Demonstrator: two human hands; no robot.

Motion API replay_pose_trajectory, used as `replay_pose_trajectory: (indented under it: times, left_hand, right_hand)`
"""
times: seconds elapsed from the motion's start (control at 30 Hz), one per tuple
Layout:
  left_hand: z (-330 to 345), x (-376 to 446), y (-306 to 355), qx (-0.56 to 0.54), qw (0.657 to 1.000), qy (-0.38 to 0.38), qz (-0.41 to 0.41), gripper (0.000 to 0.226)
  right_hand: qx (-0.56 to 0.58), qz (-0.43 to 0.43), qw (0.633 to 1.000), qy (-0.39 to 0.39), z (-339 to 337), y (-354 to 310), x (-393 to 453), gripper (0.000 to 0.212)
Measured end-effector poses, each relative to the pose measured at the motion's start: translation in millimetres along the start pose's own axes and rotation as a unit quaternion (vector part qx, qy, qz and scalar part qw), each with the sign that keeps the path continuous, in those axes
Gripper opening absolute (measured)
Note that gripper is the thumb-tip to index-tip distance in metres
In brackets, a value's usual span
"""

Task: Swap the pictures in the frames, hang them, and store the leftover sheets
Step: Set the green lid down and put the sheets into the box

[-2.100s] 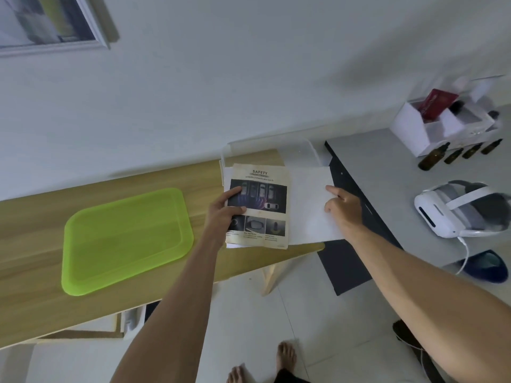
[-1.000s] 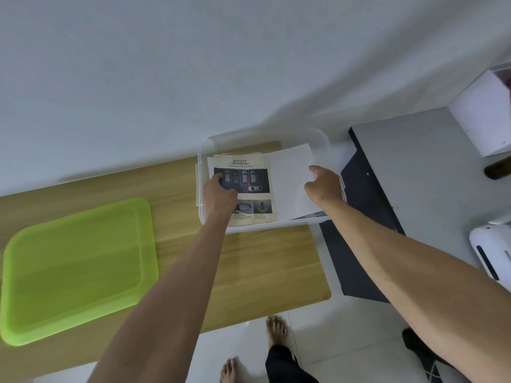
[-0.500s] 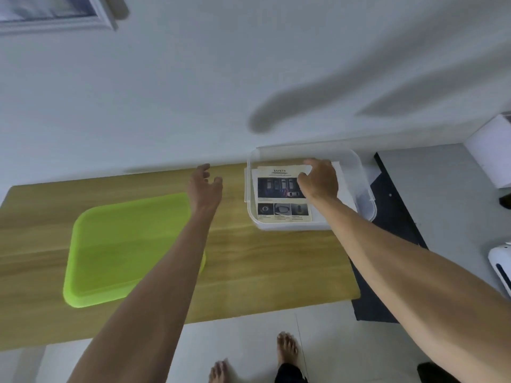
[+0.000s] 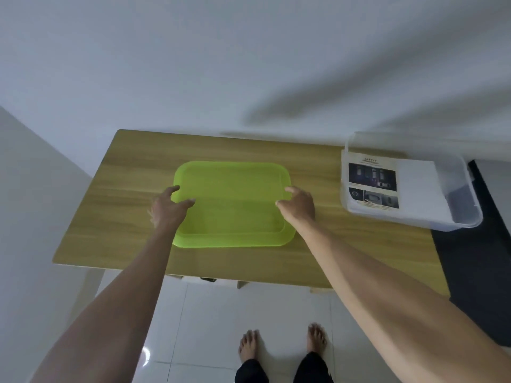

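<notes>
Translucent lime-green rectangular plastic tray [image 4: 232,214], plain. Light wooden table [image 4: 124,233], streaked grain. Clear plastic box [image 4: 467,214], far right. Printed paper sheet [image 4: 372,183] inside: cream, dark photo panels, black heading. Plain white paper sheet [image 4: 414,186] beside. White glossy floor tiles [image 4: 210,322].

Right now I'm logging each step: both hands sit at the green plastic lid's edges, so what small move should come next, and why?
Probably close both hands on the green plastic lid and lift it. The left hand and right hand flank its short edges with fingers open, and the sheets already lie in the uncovered clear plastic box at the wooden table's right end.
</notes>
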State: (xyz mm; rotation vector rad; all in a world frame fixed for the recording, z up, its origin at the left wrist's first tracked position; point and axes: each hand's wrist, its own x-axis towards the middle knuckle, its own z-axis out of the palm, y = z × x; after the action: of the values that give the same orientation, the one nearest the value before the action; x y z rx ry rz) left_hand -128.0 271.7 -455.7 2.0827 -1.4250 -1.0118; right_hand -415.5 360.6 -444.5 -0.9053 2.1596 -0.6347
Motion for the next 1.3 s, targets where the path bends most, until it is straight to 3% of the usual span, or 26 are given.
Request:
replay_pose_trajectory:
  times: [0.17,0.43,0.7,0.97,1.3]
  left_hand:
    - [1.7,17.8,-36.2,-0.015,0.996,-0.085,-0.017,0.090]
    - [7.5,23.6,-52.2,-0.065,0.995,-0.072,-0.017,0.090]
    - [7.4,-7.8,47.5,-0.143,0.983,-0.080,0.085,0.085]
    - [115.7,-70.9,160.9,-0.165,0.963,-0.152,0.148,0.085]
    - [272.6,-122.9,236.8,-0.049,0.966,-0.167,0.193,0.094]
  right_hand:
    - [-0.018,0.042,0.999,0.008,29.1,15.0,1.0,0.064]
    - [-0.012,0.038,0.999,0.024,16.5,18.6,5.3,0.067]
    - [0.064,-0.048,0.992,0.101,-77.6,-19.6,3.1,0.066]
    - [0.097,0.002,0.975,0.199,-210.5,53.5,14.0,0.059]
    - [0.126,0.059,0.962,0.237,-324.1,182.3,53.5,0.057]
